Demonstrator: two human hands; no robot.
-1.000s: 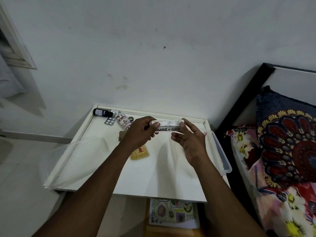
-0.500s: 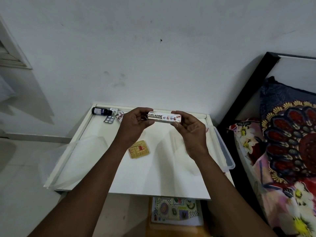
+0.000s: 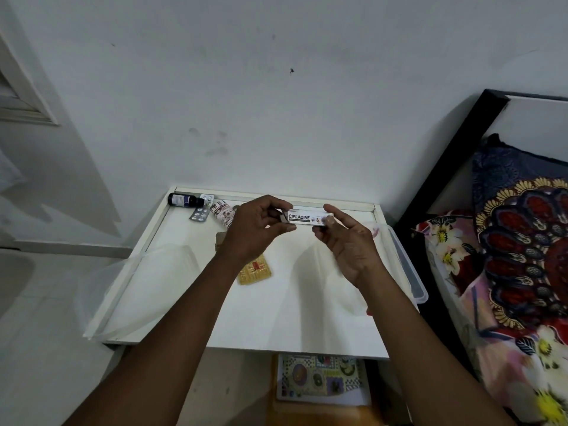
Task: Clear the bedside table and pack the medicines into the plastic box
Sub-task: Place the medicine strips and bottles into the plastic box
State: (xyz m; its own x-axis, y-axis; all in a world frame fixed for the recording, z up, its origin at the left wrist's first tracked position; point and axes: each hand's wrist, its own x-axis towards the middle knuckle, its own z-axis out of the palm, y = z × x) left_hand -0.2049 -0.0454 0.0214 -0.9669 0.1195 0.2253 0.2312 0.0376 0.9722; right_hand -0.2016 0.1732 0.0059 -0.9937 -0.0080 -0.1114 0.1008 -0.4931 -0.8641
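Observation:
A long white ointment carton (image 3: 307,217) is held level above the white bedside table (image 3: 276,327). My left hand (image 3: 255,229) pinches its left end and my right hand (image 3: 347,241) pinches its right end. On the table's back left lie a dark bottle (image 3: 182,200), a silver blister strip (image 3: 199,215) and a small white bottle (image 3: 223,213). A yellow blister pack (image 3: 254,269) lies mid-table below my left wrist. The clear plastic box (image 3: 408,272) sits at the table's right edge, partly hidden by my right arm.
A clear plastic lid (image 3: 138,287) lies on the table's left side, overhanging its edge. A bed with a patterned pillow (image 3: 528,256) and black headboard (image 3: 445,167) stands close on the right. A patterned board (image 3: 319,379) lies under the table. The wall is right behind.
Both hands lifted the carton off the table and turned its printed face up. My right hand went from touching it with straight fingers to pinching its end.

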